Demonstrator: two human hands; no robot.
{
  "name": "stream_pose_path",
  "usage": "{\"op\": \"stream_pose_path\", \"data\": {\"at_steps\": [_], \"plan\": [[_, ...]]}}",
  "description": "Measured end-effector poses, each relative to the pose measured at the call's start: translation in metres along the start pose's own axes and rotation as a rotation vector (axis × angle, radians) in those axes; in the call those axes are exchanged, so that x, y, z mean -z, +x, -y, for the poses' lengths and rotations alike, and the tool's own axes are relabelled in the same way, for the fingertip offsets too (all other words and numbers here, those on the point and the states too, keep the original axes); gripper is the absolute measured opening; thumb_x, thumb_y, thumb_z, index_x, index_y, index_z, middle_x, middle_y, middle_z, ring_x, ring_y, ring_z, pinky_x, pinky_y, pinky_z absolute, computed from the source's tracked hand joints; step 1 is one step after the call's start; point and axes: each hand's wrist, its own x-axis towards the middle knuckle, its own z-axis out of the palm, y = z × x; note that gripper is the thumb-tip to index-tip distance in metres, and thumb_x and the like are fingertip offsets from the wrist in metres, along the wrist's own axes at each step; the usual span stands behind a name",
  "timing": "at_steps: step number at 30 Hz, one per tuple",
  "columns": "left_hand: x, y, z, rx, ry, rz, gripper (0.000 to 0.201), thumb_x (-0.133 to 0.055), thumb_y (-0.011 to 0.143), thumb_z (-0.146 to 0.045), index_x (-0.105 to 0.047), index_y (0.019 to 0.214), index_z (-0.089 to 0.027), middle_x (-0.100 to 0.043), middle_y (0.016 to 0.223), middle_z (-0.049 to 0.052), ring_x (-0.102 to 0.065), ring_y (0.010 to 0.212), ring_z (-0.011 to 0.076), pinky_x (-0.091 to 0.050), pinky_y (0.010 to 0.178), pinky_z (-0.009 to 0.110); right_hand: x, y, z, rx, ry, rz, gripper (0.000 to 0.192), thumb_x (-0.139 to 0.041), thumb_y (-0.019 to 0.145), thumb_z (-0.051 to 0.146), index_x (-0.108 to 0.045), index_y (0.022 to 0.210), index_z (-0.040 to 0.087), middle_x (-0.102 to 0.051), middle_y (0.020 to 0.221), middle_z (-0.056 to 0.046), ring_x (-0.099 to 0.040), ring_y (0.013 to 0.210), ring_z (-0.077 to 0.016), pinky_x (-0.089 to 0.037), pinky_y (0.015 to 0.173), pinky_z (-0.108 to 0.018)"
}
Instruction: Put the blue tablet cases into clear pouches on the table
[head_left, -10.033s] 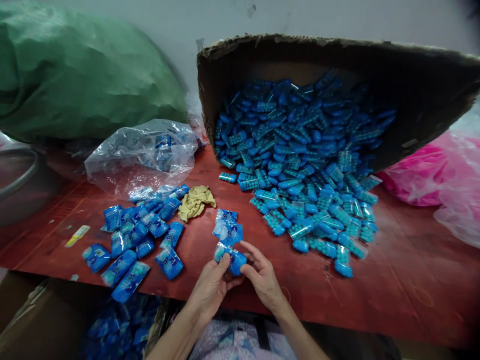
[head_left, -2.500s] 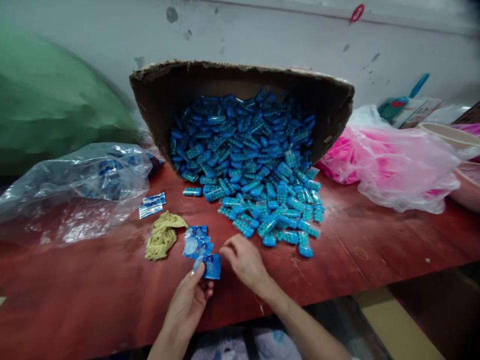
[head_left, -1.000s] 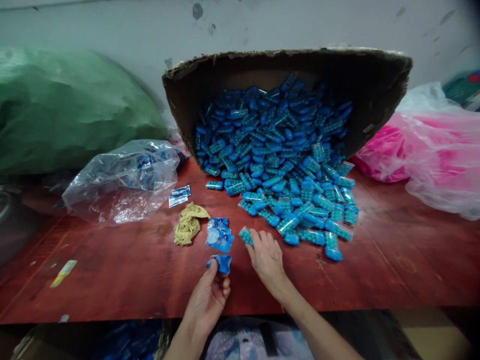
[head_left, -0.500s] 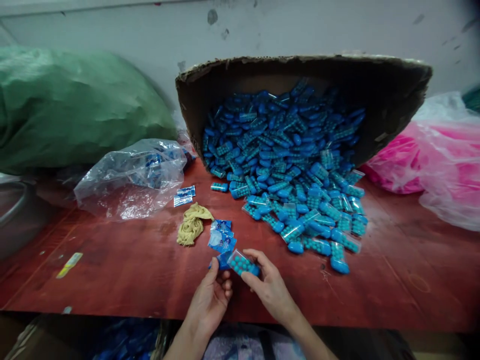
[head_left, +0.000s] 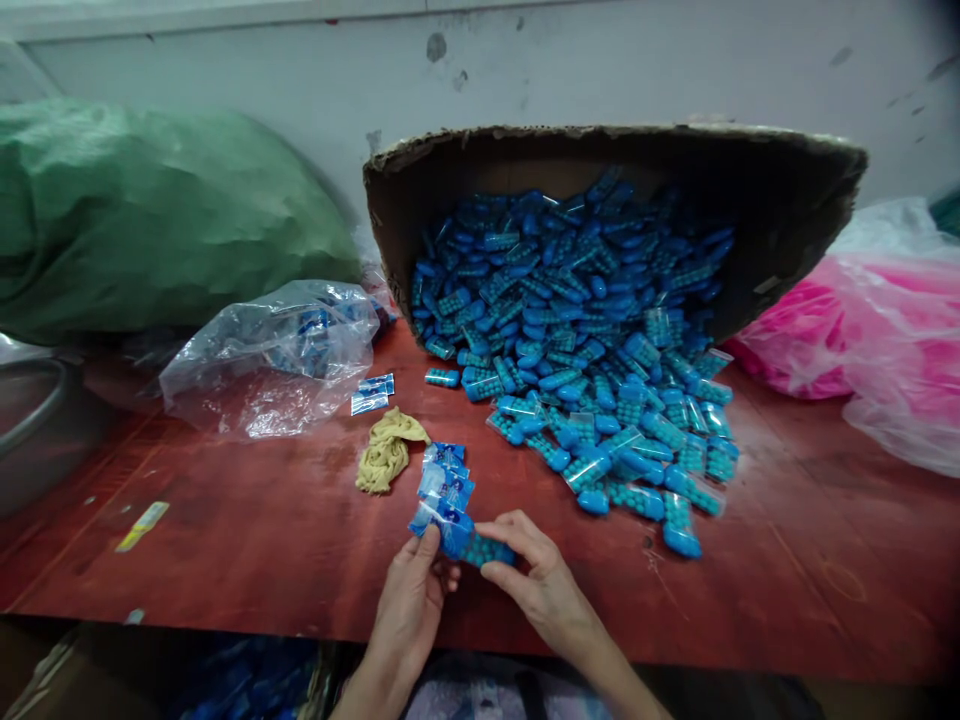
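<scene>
Biggest thing in front of me is the tipped-over brown cardboard box [head_left: 787, 215] at the back of the red wooden tabletop [head_left: 247, 540], with a huge spill of little clear packs of blue beads [head_left: 600, 400] pouring out of its mouth. Left of that sits a lumpy green sack [head_left: 150, 210], then a crinkly clear plastic bag [head_left: 270, 350], and a pink plastic bag [head_left: 862, 330] off to the right. Closer in, a crumpled yellowish cloth [head_left: 386, 455] lies just beside a short row of flat blue printed sleeves [head_left: 444, 478].

My left hand [head_left: 412, 610] pinches one blue sleeve [head_left: 439, 520] at the near tabletop edge, and my right hand [head_left: 544, 580] grips a bead pack [head_left: 487, 550], its end touching the sleeve's mouth. Risk as I see it: the thin sleeve could crumple or tear if I shove at an angle, and a loose pinch could drop the pack off the edge.
</scene>
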Motion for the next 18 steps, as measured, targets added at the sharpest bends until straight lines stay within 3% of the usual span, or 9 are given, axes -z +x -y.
{"op": "stream_pose_path", "data": {"at_steps": [5, 8, 11, 14, 18], "plan": [[0.001, 0.001, 0.001, -0.064, 0.117, 0.025, 0.030, -0.074, 0.055, -0.032, -0.060, 0.072, -0.012, -0.064, 0.059, 0.001, -0.055, 0.049, 0.0107, -0.042, 0.044, 0.021, -0.017, 0.000, -0.020, -0.223, 0.122, -0.134, 0.029, -0.056, 0.074, 0.022, -0.052, 0.103, 0.022, -0.056, 0.087, -0.001, -0.052, 0.060, -0.0107, -0.044, 0.050, -0.021], [0.000, 0.003, -0.003, 0.015, 0.120, 0.056, 0.030, -0.073, 0.055, -0.035, -0.058, 0.066, -0.012, -0.063, 0.055, 0.002, -0.055, 0.048, 0.0111, -0.042, 0.044, 0.021, -0.027, -0.002, -0.020, -0.073, 0.014, -0.242, 0.019, -0.057, 0.074, 0.020, -0.056, 0.092, 0.020, -0.057, 0.086, -0.002, -0.054, 0.076, -0.0147, -0.046, 0.069, -0.026], [0.003, 0.005, -0.007, 0.125, 0.083, 0.091, 0.026, -0.070, 0.060, -0.034, -0.058, 0.067, -0.013, -0.063, 0.055, 0.001, -0.056, 0.048, 0.0108, -0.043, 0.045, 0.022, -0.025, -0.002, -0.010, 0.088, 0.021, -0.129, 0.026, -0.053, 0.076, 0.016, -0.057, 0.102, 0.023, -0.056, 0.098, -0.004, -0.052, 0.093, -0.0173, -0.041, 0.084, -0.029], [0.009, 0.006, -0.009, 0.225, 0.064, 0.129, 0.019, -0.067, 0.066, -0.030, -0.060, 0.074, -0.014, -0.066, 0.062, 0.002, -0.059, 0.054, 0.0126, -0.045, 0.049, 0.023, -0.014, 0.001, -0.006, -0.005, 0.217, 0.064, 0.032, -0.048, 0.080, 0.016, -0.055, 0.109, 0.025, -0.055, 0.104, -0.003, -0.053, 0.091, -0.0160, -0.043, 0.081, -0.029], [0.012, 0.004, -0.010, 0.317, 0.022, 0.248, 0.010, -0.061, 0.072, -0.025, -0.060, 0.078, -0.016, -0.069, 0.074, 0.005, -0.063, 0.063, 0.0154, -0.048, 0.055, 0.026, -0.004, 0.007, -0.016, -0.139, 0.483, 0.116, 0.054, -0.059, 0.070, 0.014, -0.047, 0.120, 0.029, -0.055, 0.102, 0.000, -0.053, 0.087, -0.0140, -0.044, 0.078, -0.028]]}}
